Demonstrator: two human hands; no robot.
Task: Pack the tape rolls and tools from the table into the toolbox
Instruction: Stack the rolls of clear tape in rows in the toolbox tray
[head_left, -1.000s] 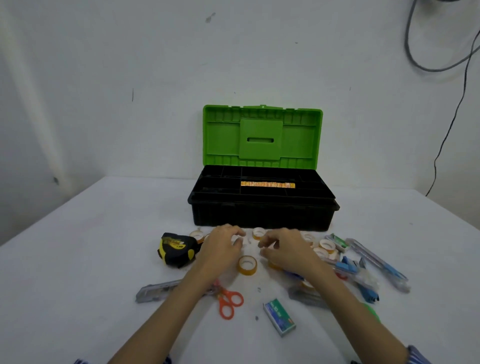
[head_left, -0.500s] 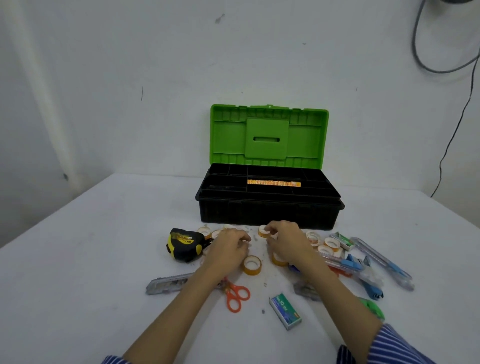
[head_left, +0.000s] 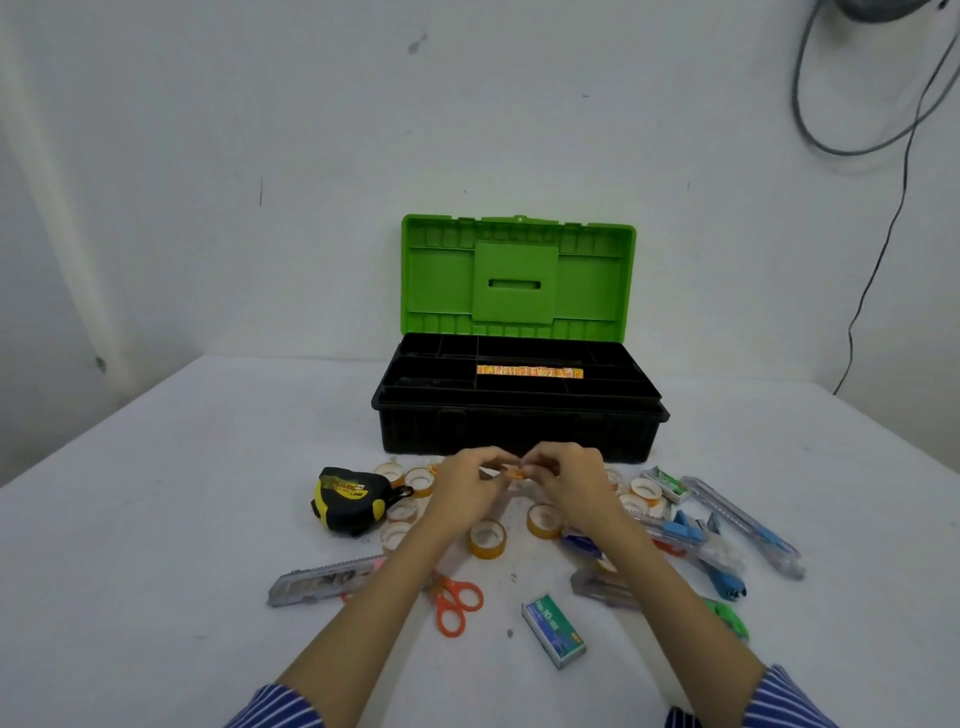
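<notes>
**Pinching a small tape roll in front of the open toolbox**

Pinching one small tape roll (head_left: 515, 473) between them, both hands meet just above the surface (head_left: 156, 519), close to the front wall of the toolbox (head_left: 519, 431). The left hand (head_left: 467, 488) has its fingers curled, with the tips on the left side of the roll. The right hand (head_left: 569, 480) is curled too, and its fingertips hold the right side. The roll is orange and looks tiny, and the fingers hide most of it.

The toolbox is black with a green lid (head_left: 517, 278) that stands straight up. Inside the top tray lies a long orange strip (head_left: 530, 371).

More tape rolls lie on the surface around the hands. One yellow tape roll (head_left: 488, 539) sits just under the left wrist, and another roll (head_left: 544, 521) sits beside it. A few pale rolls (head_left: 410, 483) lie by the black and yellow tape measure (head_left: 350, 499) on the left. Others (head_left: 644, 489) lie on the right.

Nearer the person are a grey box cutter (head_left: 322, 582), orange scissors (head_left: 454, 605) and a small green staple box (head_left: 553, 629). On the right lie a blue box cutter (head_left: 743, 525) and a pile of blue tools (head_left: 685, 535), which I cannot tell apart.
</notes>
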